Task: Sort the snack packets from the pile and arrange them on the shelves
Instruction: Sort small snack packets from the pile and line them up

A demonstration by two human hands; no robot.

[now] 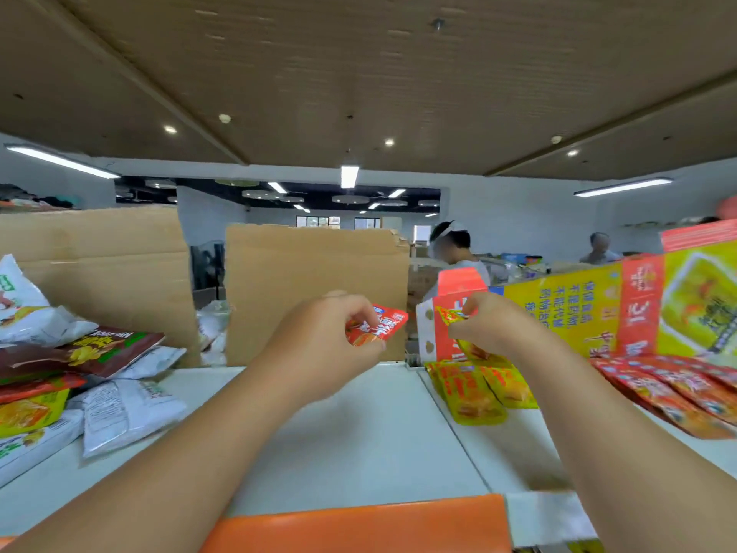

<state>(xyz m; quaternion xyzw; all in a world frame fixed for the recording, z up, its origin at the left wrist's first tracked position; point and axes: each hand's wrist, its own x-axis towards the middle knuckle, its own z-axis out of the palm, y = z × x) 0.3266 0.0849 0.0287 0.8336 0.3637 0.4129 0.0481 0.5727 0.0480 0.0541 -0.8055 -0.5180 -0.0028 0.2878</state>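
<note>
Overhead runs a brown panelled ceiling with spotlights and strip lamps, and white walls close off the far side of a busy room. Two brown cardboard sheets (315, 289) stand upright along the far edge of the white shelf (359, 433).

The left hand (331, 333) is raised above the middle of the shelf, its fingertips pinching a small red packet (383, 327) by the lower edge. The packet carries white Chinese characters, too blurred to read. Just to the right, the right hand (486, 325) pinches the top of a yellow packet (448, 315) with a red corner, and the rest of the packet hangs below the fingers.

Under that hand, a row of yellow packets (478, 393) lies overlapping on the right section of the shelf. Farther right, a row of red packets (670, 393) lies the same way. Behind both rows a big yellow and red carton (638, 305) lies on its side. It shows blue Chinese characters on the yellow and a white "31" on a red band.

On the left, the pile (79, 373) holds white bags, a brown packet (87, 351) with yellow lettering that is not legible, and yellow and red packets. An orange edge (359, 524) crosses the near bottom. In the far background a person in a white top (458, 253) stands beyond the cardboard.
</note>
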